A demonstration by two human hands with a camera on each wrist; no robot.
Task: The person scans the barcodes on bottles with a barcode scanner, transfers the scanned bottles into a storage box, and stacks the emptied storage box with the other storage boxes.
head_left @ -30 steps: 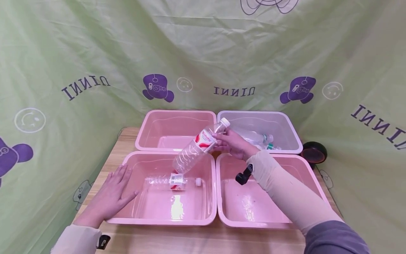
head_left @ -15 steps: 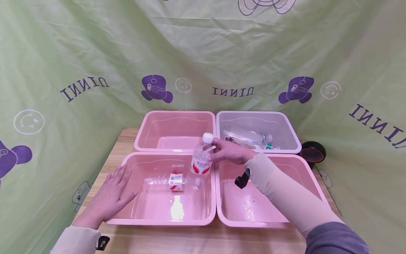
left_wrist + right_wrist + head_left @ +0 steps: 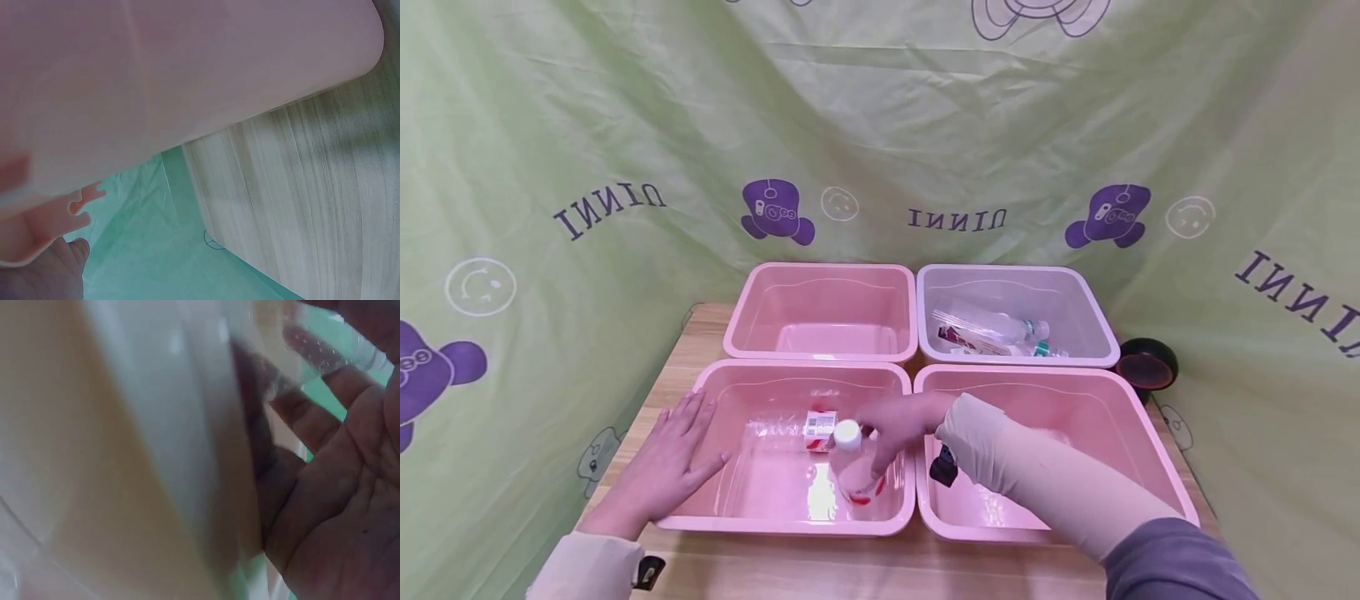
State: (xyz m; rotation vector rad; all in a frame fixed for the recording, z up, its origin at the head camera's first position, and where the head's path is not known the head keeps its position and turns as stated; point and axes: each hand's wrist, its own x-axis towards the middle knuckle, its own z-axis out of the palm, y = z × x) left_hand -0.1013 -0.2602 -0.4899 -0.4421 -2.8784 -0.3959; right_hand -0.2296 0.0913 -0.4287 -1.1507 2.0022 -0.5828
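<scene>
In the head view my right hand (image 3: 898,425) grips a clear plastic bottle (image 3: 854,471) with a white cap and red-marked label. It holds the bottle roughly upright inside the front left pink bin (image 3: 737,522), near that bin's right wall. A second clear bottle (image 3: 775,428) lies on its side on the bin floor, its cap end hidden behind the held one. Spread out, my left hand (image 3: 658,475) rests on the left rim of the same bin. Blurred fingers (image 3: 312,419) curl about the clear bottle in the right wrist view.
A lilac bin (image 3: 1000,273) at back right contains several clear bottles. Pink bins stand at back left (image 3: 820,268) and front right (image 3: 1052,371). A round black object (image 3: 1146,364) sits beyond the lilac bin. Wooden table (image 3: 760,567) shows along the front.
My right hand has brought the bottle down and toward me into the front left bin, turning it from slanted to roughly upright. The left hand stays on the rim.
</scene>
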